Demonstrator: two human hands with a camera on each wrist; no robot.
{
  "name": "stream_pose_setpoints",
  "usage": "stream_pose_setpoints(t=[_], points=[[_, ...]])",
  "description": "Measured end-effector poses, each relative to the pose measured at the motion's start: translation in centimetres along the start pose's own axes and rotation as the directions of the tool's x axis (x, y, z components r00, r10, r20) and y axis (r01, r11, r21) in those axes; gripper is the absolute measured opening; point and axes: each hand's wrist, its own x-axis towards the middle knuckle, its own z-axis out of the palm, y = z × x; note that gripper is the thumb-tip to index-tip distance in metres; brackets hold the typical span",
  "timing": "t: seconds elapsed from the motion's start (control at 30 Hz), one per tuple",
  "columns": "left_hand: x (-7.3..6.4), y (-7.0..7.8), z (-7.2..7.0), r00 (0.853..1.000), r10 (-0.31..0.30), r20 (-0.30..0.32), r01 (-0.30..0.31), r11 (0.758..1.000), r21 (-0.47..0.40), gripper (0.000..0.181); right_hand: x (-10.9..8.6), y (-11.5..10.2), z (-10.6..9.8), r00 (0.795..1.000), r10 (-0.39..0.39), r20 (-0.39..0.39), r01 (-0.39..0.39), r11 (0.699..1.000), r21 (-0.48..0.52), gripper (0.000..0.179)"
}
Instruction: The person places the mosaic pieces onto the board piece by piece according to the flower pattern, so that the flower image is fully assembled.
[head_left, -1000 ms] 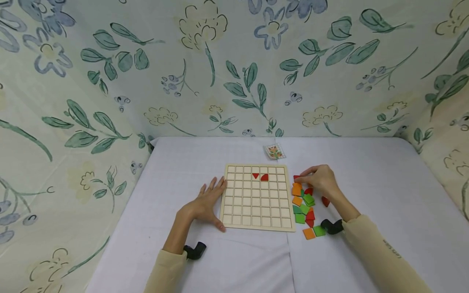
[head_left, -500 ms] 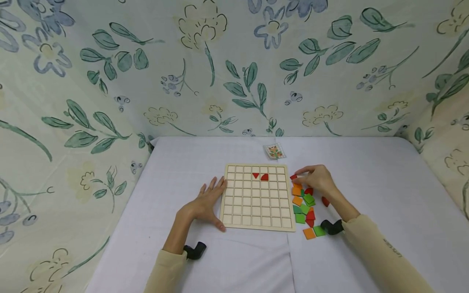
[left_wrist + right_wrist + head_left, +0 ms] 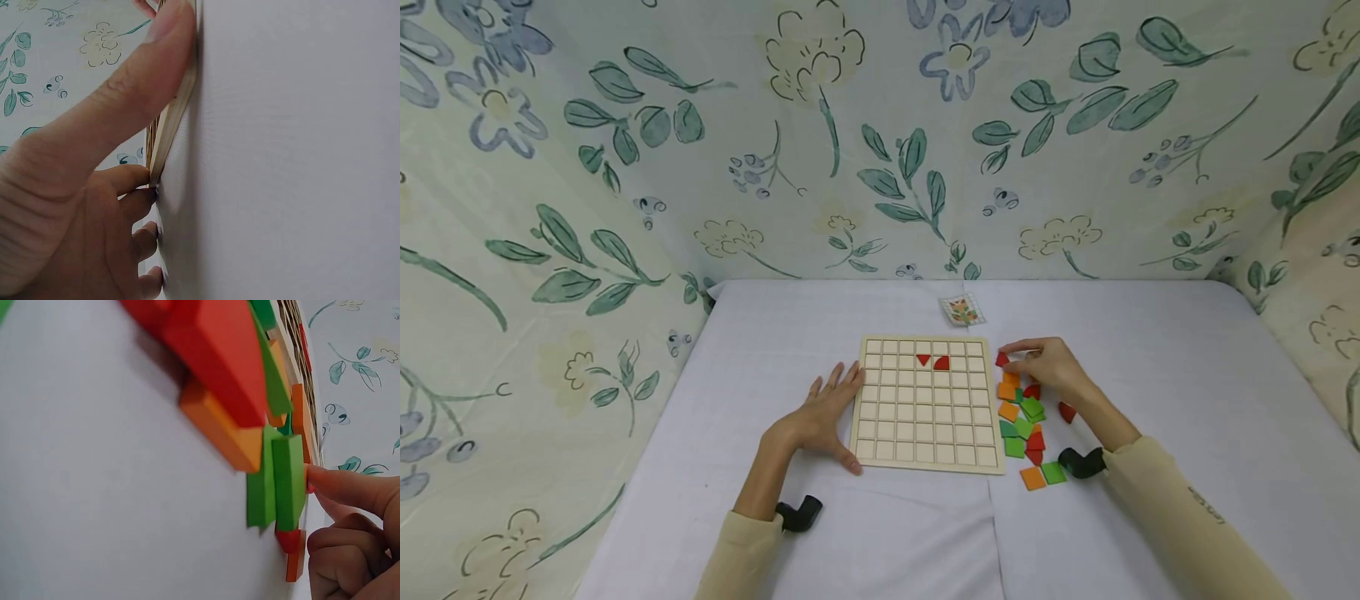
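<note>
A square wooden grid board (image 3: pixel 927 412) lies on the white-covered table. My left hand (image 3: pixel 816 421) rests at its left side with fingers spread, the thumb by the front left corner. In the left wrist view, thumb and fingertips lie along the board's edge. Two red pieces sit in its cells, a triangle (image 3: pixel 923 360) and a rounded quarter piece (image 3: pixel 942 363). My right hand (image 3: pixel 1054 367) pinches another small red piece (image 3: pixel 1002 359) between thumb and fingers, just right of the board's far right corner. In the right wrist view, tiles in front mostly hide that piece.
Loose tiles lie along the board's right side: orange ones (image 3: pixel 1032 477), green ones (image 3: pixel 1014 447) and red ones. One red piece (image 3: pixel 1067 412) lies apart, under the right wrist. A small picture card (image 3: pixel 962 310) lies behind the board. A flowered cloth (image 3: pixel 880 150) hangs behind the table.
The red piece in my right fingers has been turned and shifted slightly toward the board, uncovering more of an orange tile. My left hand and the board have stayed put.
</note>
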Motion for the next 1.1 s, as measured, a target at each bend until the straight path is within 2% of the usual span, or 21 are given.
stream_pose_setpoints(t=[0.33,0.63,1.1], points=[[0.01,-0.04,0.03,1.0,-0.002,-0.002,0.002,1.0,-0.009,0.152,-0.16,0.07,0.02,0.999,0.041,0.008,-0.041,0.999,0.008,0.049],[0.03,-0.04,0.03,1.0,0.004,-0.002,-0.004,1.0,-0.012,0.152,0.24,0.26,0.13,1.0,0.022,-0.019,-0.021,1.0,0.015,0.046],[0.05,-0.07,0.12,1.0,0.003,-0.006,-0.003,1.0,-0.006,0.152,0.4,-0.26,0.3,1.0,0.017,-0.005,-0.017,1.0,0.0,0.044]])
